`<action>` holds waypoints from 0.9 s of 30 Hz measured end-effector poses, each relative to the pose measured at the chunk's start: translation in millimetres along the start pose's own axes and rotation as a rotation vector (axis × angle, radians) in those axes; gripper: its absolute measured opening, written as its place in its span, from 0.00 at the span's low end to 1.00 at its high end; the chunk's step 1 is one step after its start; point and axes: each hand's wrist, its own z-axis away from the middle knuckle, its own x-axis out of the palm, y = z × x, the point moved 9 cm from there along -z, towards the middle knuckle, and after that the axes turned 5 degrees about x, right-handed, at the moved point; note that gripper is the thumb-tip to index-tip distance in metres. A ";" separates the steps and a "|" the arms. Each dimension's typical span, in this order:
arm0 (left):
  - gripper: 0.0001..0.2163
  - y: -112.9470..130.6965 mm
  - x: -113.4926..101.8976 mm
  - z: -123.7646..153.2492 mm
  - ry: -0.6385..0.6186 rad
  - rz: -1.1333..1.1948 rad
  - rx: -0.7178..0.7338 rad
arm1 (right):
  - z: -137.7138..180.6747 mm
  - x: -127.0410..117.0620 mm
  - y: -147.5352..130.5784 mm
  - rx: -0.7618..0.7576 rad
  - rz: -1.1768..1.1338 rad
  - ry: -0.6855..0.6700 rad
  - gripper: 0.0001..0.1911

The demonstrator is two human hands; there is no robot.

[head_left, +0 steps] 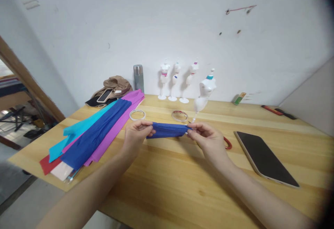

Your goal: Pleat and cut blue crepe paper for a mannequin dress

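A strip of dark blue fabric (169, 131) is stretched sideways above the table, its top edge folded over. My left hand (137, 133) pinches its left end, and my right hand (206, 137) pinches the right end between thumb and fingers. Just behind stands a small white mannequin (202, 95) with a teal band at its neck. Beyond my hands lie a white ring of tape (137, 115) and a second ring (180, 116) with red on it. An orange-red scissor handle (228, 143) shows beside my right hand, the rest hidden.
Left on the wooden table (167, 187), long fabric pieces (96, 131) in several colours overlap. A flask (138, 78), brown cloth (117, 84) and phone (104, 95) stand behind. Several mannequins (164, 79) line the wall. A dark tablet (266, 157) and a cutter (272, 110) lie right.
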 end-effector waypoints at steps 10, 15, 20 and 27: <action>0.08 22.8 -2.3 3.7 -0.028 -0.208 0.245 | 4.6 2.5 -7.5 -0.180 0.173 -0.036 0.11; 0.08 26.0 -1.5 7.3 -0.029 -0.296 0.287 | 9.8 4.8 -17.2 -0.271 0.290 -0.032 0.09; 0.08 33.3 2.3 10.7 -0.056 -0.364 0.357 | 10.5 5.5 -18.3 -0.263 0.341 -0.029 0.08; 0.07 32.7 4.1 10.8 -0.079 -0.412 0.377 | 6.7 6.0 -10.6 -0.214 0.352 -0.047 0.08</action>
